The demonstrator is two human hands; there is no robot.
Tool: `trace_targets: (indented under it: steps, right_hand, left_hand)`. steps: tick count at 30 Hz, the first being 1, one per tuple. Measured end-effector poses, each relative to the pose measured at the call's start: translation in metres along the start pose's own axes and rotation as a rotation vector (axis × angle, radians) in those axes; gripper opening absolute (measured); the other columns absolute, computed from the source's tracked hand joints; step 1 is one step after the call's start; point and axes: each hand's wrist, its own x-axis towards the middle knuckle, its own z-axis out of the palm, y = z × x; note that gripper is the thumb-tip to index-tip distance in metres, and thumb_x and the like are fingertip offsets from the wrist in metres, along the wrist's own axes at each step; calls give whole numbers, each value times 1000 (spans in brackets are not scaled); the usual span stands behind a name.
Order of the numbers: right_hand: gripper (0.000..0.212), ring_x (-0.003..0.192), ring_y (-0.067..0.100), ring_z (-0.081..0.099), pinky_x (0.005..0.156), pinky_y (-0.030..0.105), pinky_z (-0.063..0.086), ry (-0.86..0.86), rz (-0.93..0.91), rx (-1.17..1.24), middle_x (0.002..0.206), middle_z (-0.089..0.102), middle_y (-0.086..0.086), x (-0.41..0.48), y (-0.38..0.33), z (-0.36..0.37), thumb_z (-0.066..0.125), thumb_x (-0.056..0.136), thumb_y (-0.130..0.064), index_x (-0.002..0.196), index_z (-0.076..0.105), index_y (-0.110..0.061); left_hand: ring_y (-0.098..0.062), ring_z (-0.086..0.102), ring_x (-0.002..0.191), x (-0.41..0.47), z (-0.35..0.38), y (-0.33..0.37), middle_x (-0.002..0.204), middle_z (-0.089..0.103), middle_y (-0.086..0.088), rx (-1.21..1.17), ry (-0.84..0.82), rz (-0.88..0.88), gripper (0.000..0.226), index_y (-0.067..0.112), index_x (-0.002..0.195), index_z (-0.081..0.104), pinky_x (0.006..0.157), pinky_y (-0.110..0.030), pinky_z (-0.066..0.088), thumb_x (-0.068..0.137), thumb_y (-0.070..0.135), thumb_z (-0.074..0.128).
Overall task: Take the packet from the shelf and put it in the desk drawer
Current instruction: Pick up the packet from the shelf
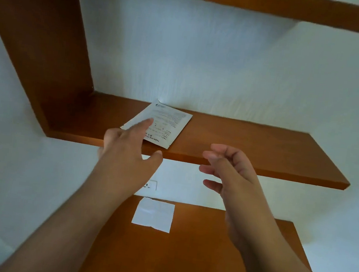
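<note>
Both forearms are bare to the frame's edge, with no sleeves showing; the left hand [125, 152] and right hand [230, 170] wear no gloves. Fingernails look short and unpainted.

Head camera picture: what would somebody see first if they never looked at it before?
First, two bare arms reaching up: the left hand lays its fingers on a white printed packet lying flat on the brown wall shelf. The right hand hovers empty and half curled beside it. Below, a white paper square lies on the brown desk.
</note>
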Motion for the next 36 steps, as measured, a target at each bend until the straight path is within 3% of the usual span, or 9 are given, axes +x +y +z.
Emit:
trace_targets:
  steps: [5,10,13,17,20,25,27,31,36]
  right_hand:
    - [16,99,9,71,84,28,58,-30,-32,-1,107,71,-11,-5,-10,0,63,99,-34,115,64,-34]
    - [16,103,9,70,85,28,57,-60,-42,-9,109,70,-13,-12,-8,-2,62,99,-34,115,63,-35]
    - [20,107,9,67,86,29,57,-67,-54,-58,113,68,-17,-16,-5,-3,65,97,-34,117,62,-39]
    - [36,110,-6,57,78,12,47,-76,-183,-363,128,54,-31,-17,-2,-5,69,94,-40,126,55,-48]
    - [46,120,-2,50,85,8,43,-56,-304,-527,135,42,-31,-14,-1,-8,72,89,-46,131,54,-52]
    - [19,130,7,50,83,16,48,20,-441,-547,133,47,-32,-13,-2,-12,73,88,-44,107,71,-49]
    - [15,128,8,52,86,25,54,30,-470,-527,132,50,-32,-14,-2,-15,74,87,-44,102,73,-49]
    - [24,125,6,56,75,15,57,-58,-400,-278,132,59,-28,-16,-6,-27,73,83,-47,106,78,-44]
    - [33,125,10,63,96,31,58,-246,-278,-41,128,71,-17,-18,1,-43,71,81,-47,113,77,-45]
  left_hand:
    - [-23,35,145,-1,8,-7,158,47,11,363,26,74,72,42,160,33,120,-49,33,95,50,63]
    - [-31,64,110,-1,17,-29,113,82,4,355,270,286,24,33,108,83,94,-51,44,84,30,82]
    - [-33,66,105,-5,18,-31,105,84,0,308,373,394,16,29,99,85,91,-48,41,84,25,83]
    - [-27,56,114,-15,12,-22,112,82,4,198,467,525,15,29,105,82,94,-39,27,94,26,72]
    - [-14,46,115,-25,1,-8,111,77,17,71,491,621,19,34,105,79,95,-33,19,100,34,61]
    - [19,33,122,-42,-7,4,111,53,58,-236,381,580,21,54,110,66,100,-29,27,98,59,49]
    - [17,30,132,-44,-6,6,127,46,56,-277,362,530,22,63,118,57,105,-25,29,96,62,53]
    - [9,34,138,-46,-1,6,146,36,40,-459,161,260,84,58,143,33,102,-11,33,69,63,71]
    - [12,55,114,-57,18,10,117,64,45,-636,-97,196,45,69,106,62,82,-10,43,64,57,73]
